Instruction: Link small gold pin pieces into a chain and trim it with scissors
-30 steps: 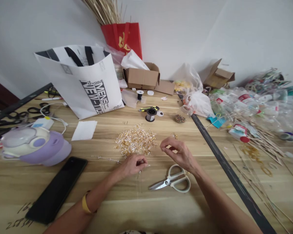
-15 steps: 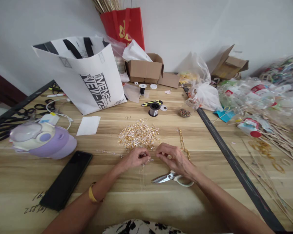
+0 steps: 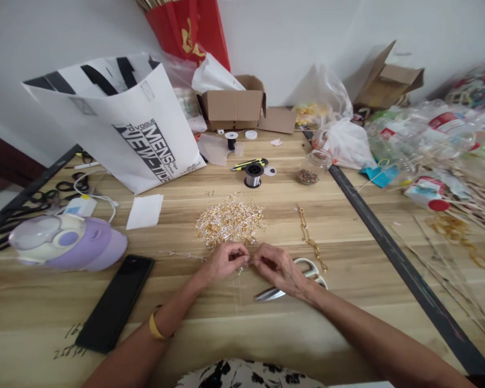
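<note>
Pinched closed at left hand (image 3: 228, 260), seemingly on the beaded strand (image 3: 181, 254) trailing lengthwise leftward from it, just beside right hand (image 3: 275, 265), likewise pinched, any hold there unclear, with bead pile (image 3: 230, 220) just beyond, nearer left hand.

Gold, clear pieces (image 3: 229, 220) lie heaped; thin strand (image 3: 181, 254) nearby.

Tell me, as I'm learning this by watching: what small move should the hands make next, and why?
Perhaps the right hand should take hold of the small glinting piece that the left hand appears to pinch. The two hands' fingertips nearly meet beside it, so the reach is short, though whether the right already grips something is too small to tell.
</note>
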Motion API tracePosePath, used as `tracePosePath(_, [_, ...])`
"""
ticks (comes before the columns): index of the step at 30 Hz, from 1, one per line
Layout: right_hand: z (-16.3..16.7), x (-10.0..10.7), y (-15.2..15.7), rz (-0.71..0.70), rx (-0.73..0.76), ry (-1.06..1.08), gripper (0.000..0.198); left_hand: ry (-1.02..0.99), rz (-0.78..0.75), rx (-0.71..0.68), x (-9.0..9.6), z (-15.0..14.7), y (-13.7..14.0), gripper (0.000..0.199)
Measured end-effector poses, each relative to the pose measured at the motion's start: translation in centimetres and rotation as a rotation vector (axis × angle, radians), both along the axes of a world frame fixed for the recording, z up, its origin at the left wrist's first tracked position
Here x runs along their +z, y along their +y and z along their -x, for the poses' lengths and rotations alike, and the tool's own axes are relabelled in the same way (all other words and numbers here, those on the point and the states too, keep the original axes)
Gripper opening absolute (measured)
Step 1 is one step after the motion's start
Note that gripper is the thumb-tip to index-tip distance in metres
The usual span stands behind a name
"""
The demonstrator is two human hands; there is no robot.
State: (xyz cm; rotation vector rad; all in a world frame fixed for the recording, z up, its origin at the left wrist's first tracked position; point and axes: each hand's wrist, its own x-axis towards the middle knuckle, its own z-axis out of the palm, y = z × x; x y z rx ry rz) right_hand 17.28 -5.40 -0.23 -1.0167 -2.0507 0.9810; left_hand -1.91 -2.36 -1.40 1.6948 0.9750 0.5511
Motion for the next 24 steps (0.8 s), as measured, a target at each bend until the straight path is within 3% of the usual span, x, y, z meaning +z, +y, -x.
tracePosePath(24, [-0.29, -0.35, 0.24, 0.043, -0.013, -0.017, 0.011, 0.112, -0.078, 0.044, 0.65, -0.67, -0.44, 0.014])
